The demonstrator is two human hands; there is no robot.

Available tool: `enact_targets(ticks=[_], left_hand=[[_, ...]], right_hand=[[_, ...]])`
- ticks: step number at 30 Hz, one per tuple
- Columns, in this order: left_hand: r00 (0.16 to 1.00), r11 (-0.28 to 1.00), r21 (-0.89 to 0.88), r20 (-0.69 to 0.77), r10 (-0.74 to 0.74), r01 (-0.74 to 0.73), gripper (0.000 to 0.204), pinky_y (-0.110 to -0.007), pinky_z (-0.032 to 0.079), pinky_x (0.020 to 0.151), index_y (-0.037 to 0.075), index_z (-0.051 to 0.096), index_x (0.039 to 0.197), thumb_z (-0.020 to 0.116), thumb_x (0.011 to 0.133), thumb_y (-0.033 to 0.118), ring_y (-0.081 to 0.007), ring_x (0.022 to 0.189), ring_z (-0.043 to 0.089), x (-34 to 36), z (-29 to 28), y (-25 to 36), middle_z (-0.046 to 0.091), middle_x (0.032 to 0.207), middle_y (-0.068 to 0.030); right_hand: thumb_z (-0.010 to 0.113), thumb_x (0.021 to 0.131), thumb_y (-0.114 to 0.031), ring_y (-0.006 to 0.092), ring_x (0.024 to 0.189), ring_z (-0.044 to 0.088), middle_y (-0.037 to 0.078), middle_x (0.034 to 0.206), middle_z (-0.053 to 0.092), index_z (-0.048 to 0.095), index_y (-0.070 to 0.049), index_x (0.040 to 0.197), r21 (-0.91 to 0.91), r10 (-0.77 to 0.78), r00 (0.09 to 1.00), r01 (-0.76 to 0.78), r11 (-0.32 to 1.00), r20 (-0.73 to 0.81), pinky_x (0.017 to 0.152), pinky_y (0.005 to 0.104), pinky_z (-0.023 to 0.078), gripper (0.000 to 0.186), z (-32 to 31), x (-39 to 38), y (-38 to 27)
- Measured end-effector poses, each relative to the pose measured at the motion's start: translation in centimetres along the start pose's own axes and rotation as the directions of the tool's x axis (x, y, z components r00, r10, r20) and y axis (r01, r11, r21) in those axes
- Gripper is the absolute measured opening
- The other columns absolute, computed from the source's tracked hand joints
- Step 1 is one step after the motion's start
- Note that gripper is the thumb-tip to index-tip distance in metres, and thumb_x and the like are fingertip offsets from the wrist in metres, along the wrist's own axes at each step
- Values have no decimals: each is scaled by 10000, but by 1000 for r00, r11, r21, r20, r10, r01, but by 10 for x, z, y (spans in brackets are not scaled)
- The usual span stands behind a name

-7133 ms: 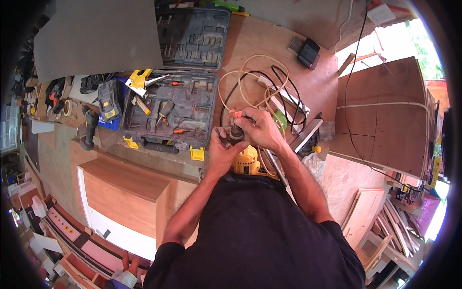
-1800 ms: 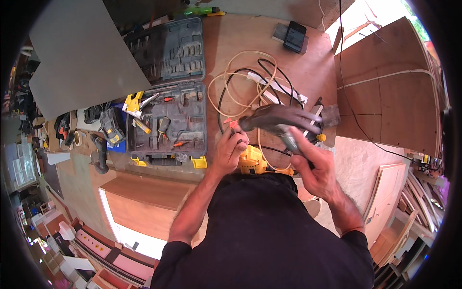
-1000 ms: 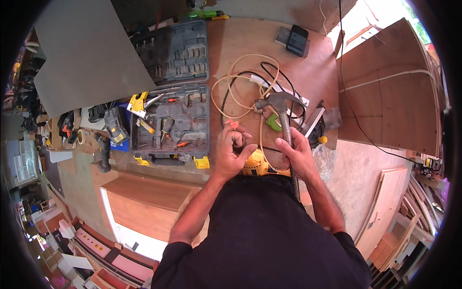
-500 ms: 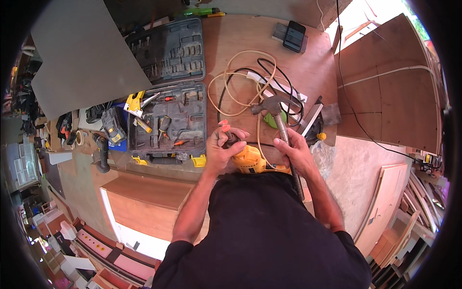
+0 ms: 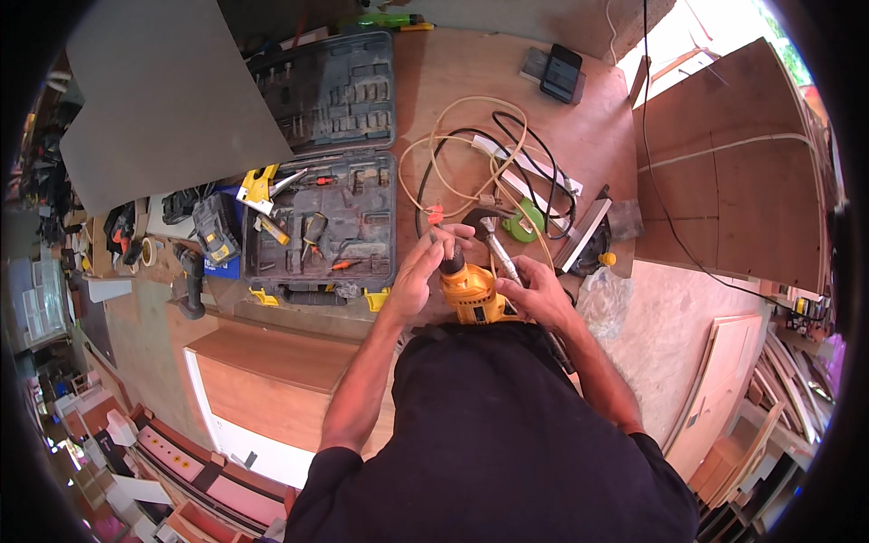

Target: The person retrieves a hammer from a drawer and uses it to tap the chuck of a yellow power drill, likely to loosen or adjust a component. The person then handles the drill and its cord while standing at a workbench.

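The work in hand looks like hammering at the front of the yellow drill (image 5: 471, 290), which sits at the near edge of the bench (image 5: 593, 127), right against the person's front, its dark nose (image 5: 452, 263) pointing away.

The left hand (image 5: 418, 274) is at that nose, fingers curled over it and partly hiding it — I cannot tell whether they are closed on it or only resting there. A small orange-red piece (image 5: 435, 214) shows just beyond the fingertips; what it is fixed to is hidden. The right hand (image 5: 534, 294) is wrapped around the handle of the hammer (image 5: 501, 249), whose head lies just past the left fingers, near the orange-red piece. Whether the head touches anything is unclear.

As I judge it, the next move calls for a steady drill and a short, controlled action with the hammer — left fingers well out of its path, and the pale cable (image 5: 453, 100) and green tape measure (image 5: 525, 221) beyond kept clear too.
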State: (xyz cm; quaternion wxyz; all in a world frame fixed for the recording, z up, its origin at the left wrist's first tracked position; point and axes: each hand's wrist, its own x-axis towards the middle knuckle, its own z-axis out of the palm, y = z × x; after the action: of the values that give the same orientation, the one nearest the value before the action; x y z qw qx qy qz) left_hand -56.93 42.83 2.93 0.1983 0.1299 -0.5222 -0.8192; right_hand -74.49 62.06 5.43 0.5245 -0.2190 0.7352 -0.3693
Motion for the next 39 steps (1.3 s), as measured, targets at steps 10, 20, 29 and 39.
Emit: enact_targets(ticks=[10, 20, 29, 39], left_hand=[[1000, 991, 131, 0, -14, 14, 402, -410, 462, 1099, 71, 632, 1112, 449, 1179, 423, -217, 1209, 635, 5, -3, -7, 626, 1374, -156], [1000, 985, 171, 0, -6, 6, 403, -386, 485, 1063, 37, 648, 1107, 494, 1169, 404, -203, 1172, 627, 5, -6, -18, 615, 1340, -123], [998, 922, 384, -6, 63, -56, 430, -371, 512, 949, 10, 666, 1058, 488, 1173, 384, -208, 1024, 644, 10, 1, -9, 649, 1165, -119], [980, 799, 585, -34, 198, -141, 249, -377, 523, 788, -29, 636, 1027, 613, 1117, 202, -261, 887, 624, 8, 14, -25, 596, 1010, -132]], right_hand=[[782, 952, -317, 114, 525, 544, 35, 762, 593, 624, 9, 1057, 137, 63, 994, -50, 989, -94, 476, 299, 457, 377, -1, -13, 1], [789, 942, -309, 122, 522, 534, 35, 739, 566, 586, -2, 959, 127, 20, 991, -3, 992, -130, 479, 318, 461, 368, -8, -18, 5], [767, 988, -332, 84, 524, 530, 3, 806, 585, 639, 18, 1209, 127, 11, 997, -2, 992, -74, 462, 271, 425, 434, -5, -25, 0], [626, 1119, -285, 61, 600, 553, 9, 697, 601, 660, 10, 1193, 10, -329, 926, 337, 942, -187, 548, 288, 441, 305, -44, -67, -76]])
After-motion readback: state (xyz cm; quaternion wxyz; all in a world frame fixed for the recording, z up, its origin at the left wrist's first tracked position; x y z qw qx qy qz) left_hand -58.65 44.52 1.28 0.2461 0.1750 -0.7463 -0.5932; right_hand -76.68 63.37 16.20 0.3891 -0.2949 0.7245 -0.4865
